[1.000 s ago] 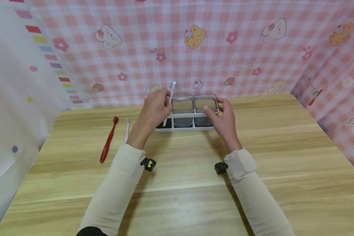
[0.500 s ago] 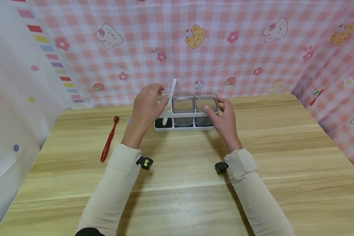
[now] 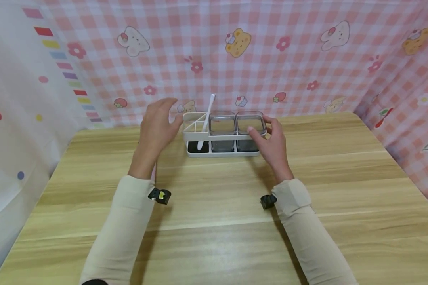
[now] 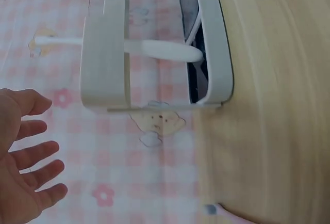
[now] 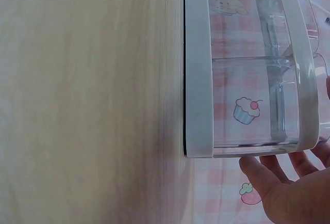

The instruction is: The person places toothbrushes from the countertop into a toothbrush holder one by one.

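Note:
A white toothbrush holder (image 3: 221,154) with two clear cups (image 3: 222,124) stands on the table near the back. Leaning in its divided left compartment is a white toothbrush (image 3: 208,111), its handle end down on the dark base. My left hand (image 3: 158,126) is left of the holder, fingers spread and empty, apart from it in the left wrist view (image 4: 26,157). At the other end, my right hand (image 3: 272,144) grips the holder's right side, thumb in front by the right cup and fingers round the side.
A pink toothbrush (image 4: 232,216) lies on the wooden table (image 3: 214,237) to the left, mostly hidden by my left arm in the head view. A pink checked cloth (image 3: 214,51) hangs right behind the table, with more cloth at both sides.
My left hand has let go of the white toothbrush, which now leans in the holder, and has moved left, covering the red toothbrush. The right hand stays on the holder.

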Available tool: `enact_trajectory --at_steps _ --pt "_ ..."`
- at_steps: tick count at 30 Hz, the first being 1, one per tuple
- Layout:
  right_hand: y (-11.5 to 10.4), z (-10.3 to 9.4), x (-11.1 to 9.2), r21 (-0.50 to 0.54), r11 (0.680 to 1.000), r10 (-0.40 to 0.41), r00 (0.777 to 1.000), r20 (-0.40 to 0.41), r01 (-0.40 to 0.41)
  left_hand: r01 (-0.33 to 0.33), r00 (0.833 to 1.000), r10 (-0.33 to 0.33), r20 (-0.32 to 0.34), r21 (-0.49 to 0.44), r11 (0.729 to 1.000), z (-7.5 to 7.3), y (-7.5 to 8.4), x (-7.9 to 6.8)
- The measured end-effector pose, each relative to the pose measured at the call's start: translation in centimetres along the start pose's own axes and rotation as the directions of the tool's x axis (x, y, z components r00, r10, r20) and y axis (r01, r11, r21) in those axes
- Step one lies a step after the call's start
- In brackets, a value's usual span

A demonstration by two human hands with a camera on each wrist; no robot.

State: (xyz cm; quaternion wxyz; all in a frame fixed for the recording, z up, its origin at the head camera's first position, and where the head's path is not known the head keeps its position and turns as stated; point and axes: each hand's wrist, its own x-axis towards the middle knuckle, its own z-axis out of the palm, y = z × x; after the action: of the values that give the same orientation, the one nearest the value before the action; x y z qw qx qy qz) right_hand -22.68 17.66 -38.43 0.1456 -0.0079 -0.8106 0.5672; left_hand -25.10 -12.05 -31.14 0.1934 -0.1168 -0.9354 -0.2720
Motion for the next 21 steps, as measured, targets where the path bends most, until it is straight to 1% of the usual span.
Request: enact_trajectory --at_steps 3,7,10,13,19,21 --pt "0.0 0.0 0.0 -0.003 1.0 0.0 1.0 -0.003 0.0 0.047 0.999 -0.046 0.027 -0.017 0.999 -0.3 -0.8 -0.6" --pt "-0.1 0.0 0.0 -0.005 1.0 0.009 1.0 0.003 -0.009 0.107 0.992 -0.105 0.068 -0.013 0.994 -0.9 -1.8 -1.5" --pt "0.0 0.0 0.0 -0.007 1.0 0.014 1.0 0.006 -0.014 0.13 0.988 -0.129 0.083 -0.009 0.991 -1.1 -2.5 -1.9" --pt "0.0 0.0 0.0 -0.008 1.0 0.01 1.0 0.006 -0.01 0.127 0.988 -0.128 0.086 0.014 0.992 -1.4 -3.2 -2.2" --pt "0.2 0.1 0.1 -0.012 1.0 -0.002 1.0 0.0 0.002 0.092 0.989 -0.104 0.103 0.115 0.989 -2.0 -4.7 -2.9" --pt "0.2 0.1 0.2 -0.011 1.0 -0.001 1.0 -0.003 0.001 0.092 0.988 -0.107 0.115 0.135 0.987 -2.3 -5.2 -3.2"
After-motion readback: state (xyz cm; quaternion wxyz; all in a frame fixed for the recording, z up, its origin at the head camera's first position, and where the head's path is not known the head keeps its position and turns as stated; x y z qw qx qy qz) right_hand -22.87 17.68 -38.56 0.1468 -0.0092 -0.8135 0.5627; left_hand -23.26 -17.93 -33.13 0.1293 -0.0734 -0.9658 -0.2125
